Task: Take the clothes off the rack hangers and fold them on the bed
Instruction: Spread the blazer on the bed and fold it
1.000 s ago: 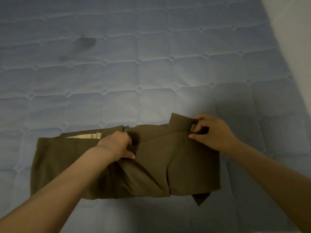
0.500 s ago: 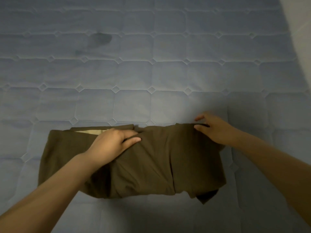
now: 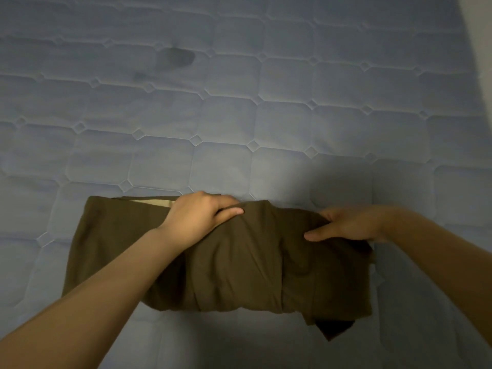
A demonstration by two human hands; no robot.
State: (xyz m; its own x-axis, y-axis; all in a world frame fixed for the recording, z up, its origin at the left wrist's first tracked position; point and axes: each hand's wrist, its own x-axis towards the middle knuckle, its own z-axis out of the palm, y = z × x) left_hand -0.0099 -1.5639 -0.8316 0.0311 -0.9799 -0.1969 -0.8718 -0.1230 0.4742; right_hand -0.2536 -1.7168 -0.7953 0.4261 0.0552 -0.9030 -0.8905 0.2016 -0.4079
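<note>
Brown garment (image 3: pixel 239 262) lies folded on bed (image 3: pixel 239 115), lower centre. Left hand (image 3: pixel 197 217) grips its top edge w/ curled fingers. Right hand (image 3: pixel 348 225) pinches the right end.

No legible text anywhere.
</note>
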